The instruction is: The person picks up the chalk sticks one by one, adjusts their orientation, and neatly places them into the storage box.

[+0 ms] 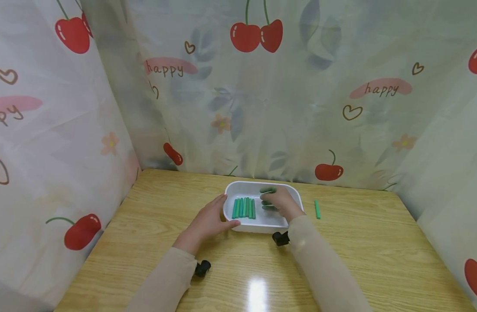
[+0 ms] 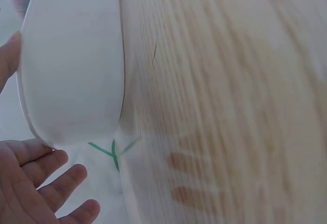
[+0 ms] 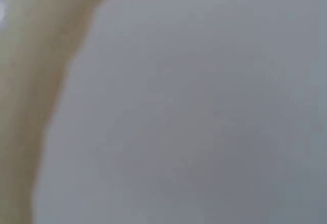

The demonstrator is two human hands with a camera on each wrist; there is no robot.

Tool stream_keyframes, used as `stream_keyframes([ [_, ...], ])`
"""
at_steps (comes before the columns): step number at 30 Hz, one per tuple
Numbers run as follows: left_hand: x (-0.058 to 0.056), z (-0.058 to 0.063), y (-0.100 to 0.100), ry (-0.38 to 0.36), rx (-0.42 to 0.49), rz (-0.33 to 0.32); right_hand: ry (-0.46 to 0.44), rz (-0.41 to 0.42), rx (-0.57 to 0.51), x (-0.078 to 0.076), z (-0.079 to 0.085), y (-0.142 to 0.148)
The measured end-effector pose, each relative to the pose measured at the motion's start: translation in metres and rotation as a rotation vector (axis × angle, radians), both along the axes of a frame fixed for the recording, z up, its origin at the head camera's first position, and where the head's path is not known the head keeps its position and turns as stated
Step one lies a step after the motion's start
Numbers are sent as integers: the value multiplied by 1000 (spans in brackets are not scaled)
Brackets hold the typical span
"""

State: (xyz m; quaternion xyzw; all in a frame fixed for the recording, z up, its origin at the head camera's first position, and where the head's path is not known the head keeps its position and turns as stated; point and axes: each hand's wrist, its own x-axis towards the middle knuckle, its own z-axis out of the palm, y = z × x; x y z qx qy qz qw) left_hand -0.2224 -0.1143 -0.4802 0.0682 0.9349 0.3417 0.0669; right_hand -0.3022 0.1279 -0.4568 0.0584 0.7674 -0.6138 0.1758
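A white rectangular tray (image 1: 258,229) stands near the back of the table. Inside its left part, several thin green sticks (image 1: 244,208), chalk-like in look, lie side by side in a row. My left hand (image 1: 209,219) spans the tray's left end, thumb by the front rim and fingers at the back corner. In the left wrist view its fingers (image 2: 61,185) are spread, with thumb and forefinger touching the tray. My right hand (image 1: 281,203) reaches down into the tray's right part. Dark green shapes show at its fingertips; whether it holds a stick is unclear. The right wrist view is blurred.
One loose green stick (image 1: 317,209) lies on the wooden table (image 1: 359,242), just right of the tray. Curtains (image 1: 269,108) printed with cherries hang behind the table and at both sides. Black wrist-camera mounts (image 1: 202,268) sit by the sleeves.
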Motion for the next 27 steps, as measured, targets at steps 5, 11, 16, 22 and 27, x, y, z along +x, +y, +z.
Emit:
stream_keyframes([
  [5,0,-1,0,-3,11,6,1,44,-1,5,20,12],
  [11,1,0,0,0,22,9,26,84,-21,10,34,26],
  [16,0,0,0,0,23,5,45,85,-28,14,43,37],
  [22,0,0,0,3,16,3,87,101,-23,18,49,48],
  [27,1,0,0,-5,14,6,101,95,4,21,52,59],
])
